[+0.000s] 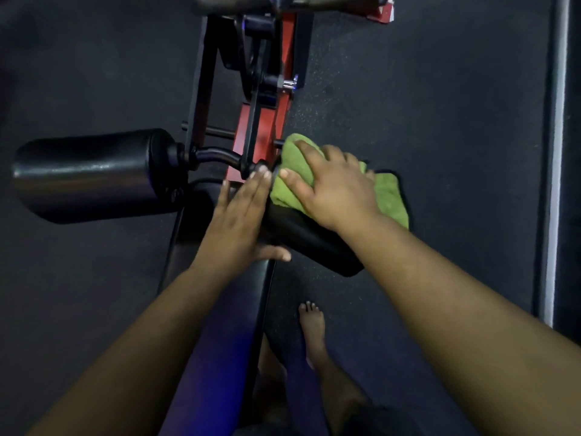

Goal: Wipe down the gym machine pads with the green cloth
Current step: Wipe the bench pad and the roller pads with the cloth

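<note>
A green cloth (388, 196) is bunched over the top of the right black roller pad (301, 236) of the gym machine. My right hand (327, 187) presses down on the cloth, fingers spread over it. My left hand (242, 221) lies flat with fingers straight against the inner end of that same pad, thumb underneath, holding nothing. A matching black roller pad (91, 176) sticks out to the left on the same bar. The long black bench pad (220, 325) runs toward me below my left forearm.
The red and black machine frame (261, 89) rises ahead, with a chrome pin (289, 84) on its right side. Dark rubber floor surrounds it. A pale vertical post (556, 152) stands at the right edge. My bare foot (312, 328) is on the floor right of the bench.
</note>
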